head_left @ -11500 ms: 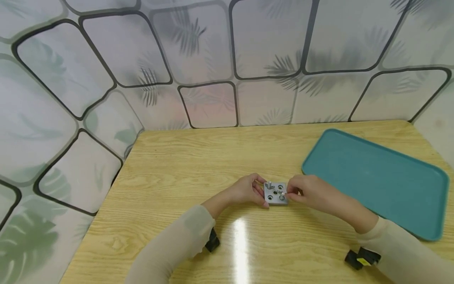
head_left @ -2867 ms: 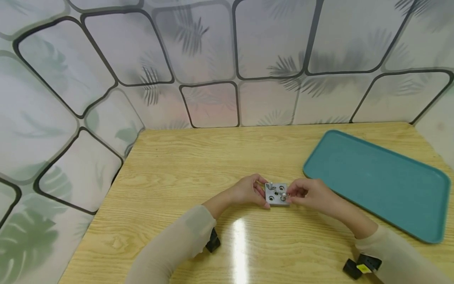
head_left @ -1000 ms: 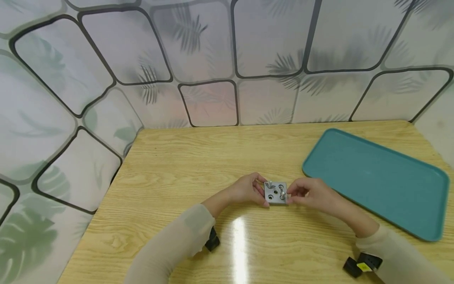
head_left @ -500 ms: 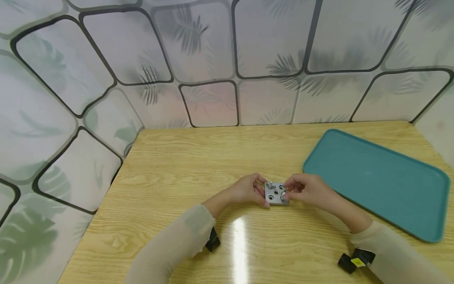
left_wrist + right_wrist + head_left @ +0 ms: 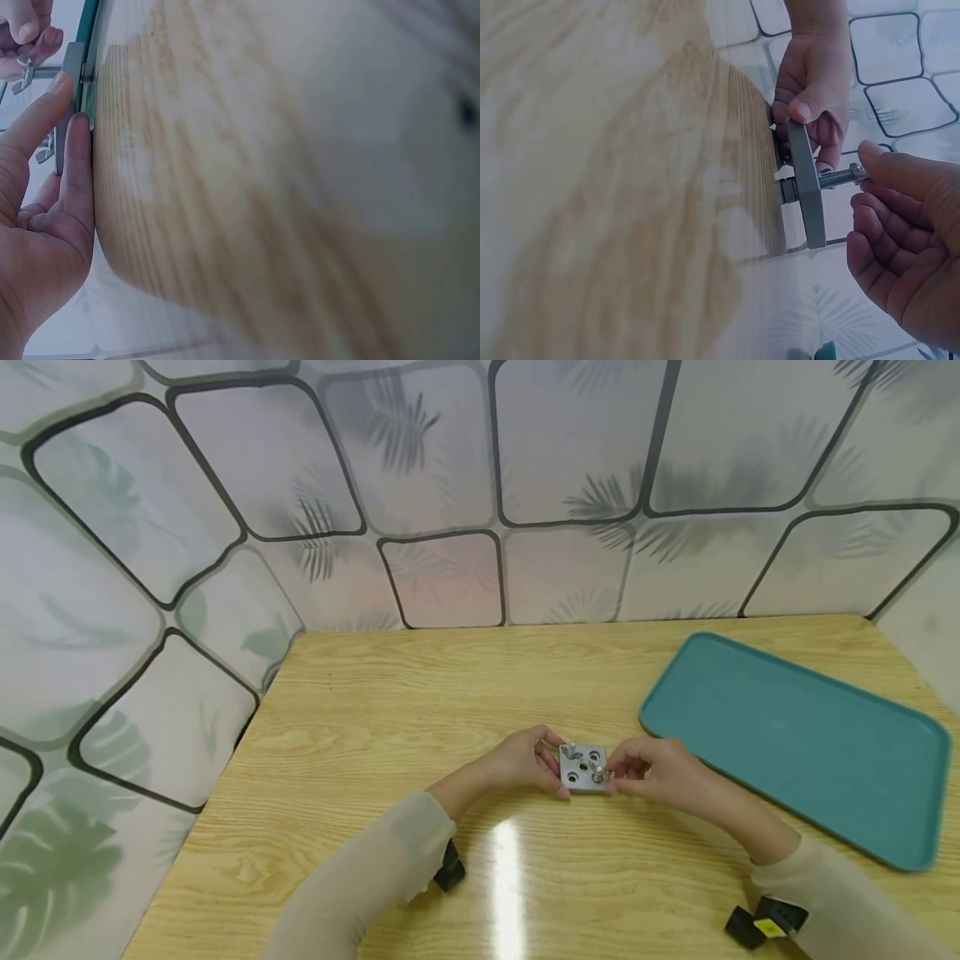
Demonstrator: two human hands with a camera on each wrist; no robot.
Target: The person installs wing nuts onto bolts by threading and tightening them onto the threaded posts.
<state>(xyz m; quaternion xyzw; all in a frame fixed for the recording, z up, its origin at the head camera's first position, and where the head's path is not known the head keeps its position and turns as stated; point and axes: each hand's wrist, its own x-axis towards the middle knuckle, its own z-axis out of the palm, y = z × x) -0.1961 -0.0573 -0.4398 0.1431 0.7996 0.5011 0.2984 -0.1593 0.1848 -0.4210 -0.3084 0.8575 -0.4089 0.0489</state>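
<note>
A square grey metal plate with several round holes is held just above the table, level with it. My left hand grips its left edge, thumb and fingers on opposite faces. One wing bolt stands in the far left hole. Another wing bolt stands in the near right hole, and my right hand pinches its winged head between thumb and index finger. In the right wrist view this bolt's threaded shank rises from the plate, with a nut on the underside.
A teal tray lies at the right of the wooden table, close behind my right forearm. A patterned wall covering rises behind the table's far edge. Black wrist cameras sit under both sleeves.
My right hand reached in over the plate half a second ago and is back at its right side now. The winged head has turned. Left hand and plate stay in place.
</note>
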